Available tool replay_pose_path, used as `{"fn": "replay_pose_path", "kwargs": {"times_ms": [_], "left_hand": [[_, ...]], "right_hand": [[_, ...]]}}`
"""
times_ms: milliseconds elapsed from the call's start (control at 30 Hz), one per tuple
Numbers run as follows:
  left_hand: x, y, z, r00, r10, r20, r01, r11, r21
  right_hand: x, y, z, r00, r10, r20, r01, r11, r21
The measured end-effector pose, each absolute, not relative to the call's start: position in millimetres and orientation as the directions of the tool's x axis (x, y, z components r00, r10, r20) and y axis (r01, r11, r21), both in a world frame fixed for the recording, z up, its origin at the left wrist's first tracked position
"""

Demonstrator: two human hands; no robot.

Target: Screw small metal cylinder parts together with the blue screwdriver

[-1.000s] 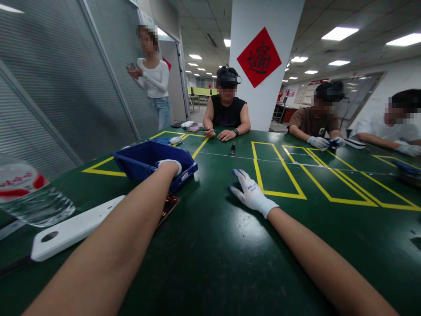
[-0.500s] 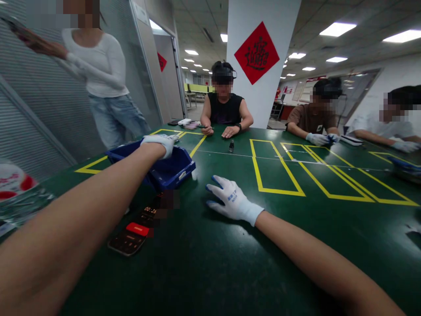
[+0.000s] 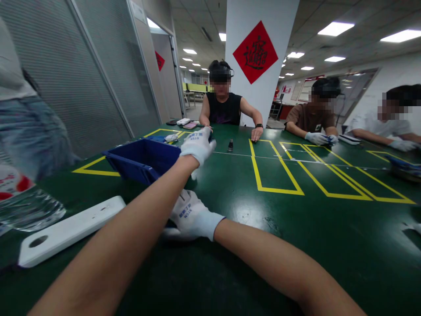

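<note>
My left hand (image 3: pixel 198 145), in a white work glove with blue fingertips, is raised at the right end of a blue plastic bin (image 3: pixel 131 164). Its fingers are curled, and a dark patch shows between them and the thumb; I cannot make out what is held. My right hand (image 3: pixel 192 215), gloved the same way, is low over the table in front of the bin. My left forearm covers its fingers, so their grip is hidden. The phone seen earlier on the table is out of sight here.
A white power strip (image 3: pixel 72 230) and a clear bottle with a red-and-white label (image 3: pixel 31 206) are at left. A small dark bottle (image 3: pixel 230 145) stands mid-table. Yellow tape rectangles (image 3: pixel 279 192) mark the green table (image 3: pixel 263 237). Seated co-workers (image 3: pixel 225 107) are across it; another person stands at left.
My left hand has moved right from over the bin to its right end. My right hand has moved left, behind my left forearm. The standing person has shifted left; the power strip has come into view.
</note>
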State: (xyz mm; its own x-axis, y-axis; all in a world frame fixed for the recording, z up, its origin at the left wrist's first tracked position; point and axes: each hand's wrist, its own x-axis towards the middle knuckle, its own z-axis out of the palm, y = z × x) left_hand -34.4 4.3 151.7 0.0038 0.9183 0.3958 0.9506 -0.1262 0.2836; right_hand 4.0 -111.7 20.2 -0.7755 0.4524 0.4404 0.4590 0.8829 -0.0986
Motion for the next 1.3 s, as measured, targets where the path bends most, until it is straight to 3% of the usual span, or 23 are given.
{"fn": "replay_pose_path", "kwargs": {"times_ms": [133,267,400,500,667,800,1000,1300], "left_hand": [[2,-2,123,0.065,0.910,0.408,0.908,-0.224,0.355],[19,-6,84,0.077,0.936,0.344,0.864,-0.235,0.445],[10,-10,45,0.139,0.957,0.254,0.837,-0.250,0.486],[0,-13,26,0.206,0.955,0.211,0.829,-0.285,0.481],[2,-16,17,0.316,0.910,0.268,0.803,-0.407,0.435],[10,-14,15,0.410,0.867,0.284,0.773,-0.496,0.396],[11,-6,12,0.416,0.871,0.260,0.795,-0.487,0.362],[12,-10,20,0.400,0.895,0.197,0.829,-0.445,0.339]], "right_hand": [[20,-105,10,-0.828,0.419,0.371,0.439,0.898,-0.036],[65,-112,10,-0.741,0.568,0.359,0.580,0.810,-0.084],[131,-114,16,-0.675,0.642,0.365,0.640,0.755,-0.144],[192,-108,15,-0.542,0.753,0.373,0.745,0.636,-0.203],[289,-97,4,-0.283,0.890,0.357,0.875,0.392,-0.283],[317,-94,-1,-0.208,0.911,0.357,0.912,0.312,-0.266],[307,-92,0,-0.192,0.920,0.342,0.942,0.271,-0.199],[308,-93,2,-0.195,0.932,0.306,0.943,0.264,-0.203]]}}
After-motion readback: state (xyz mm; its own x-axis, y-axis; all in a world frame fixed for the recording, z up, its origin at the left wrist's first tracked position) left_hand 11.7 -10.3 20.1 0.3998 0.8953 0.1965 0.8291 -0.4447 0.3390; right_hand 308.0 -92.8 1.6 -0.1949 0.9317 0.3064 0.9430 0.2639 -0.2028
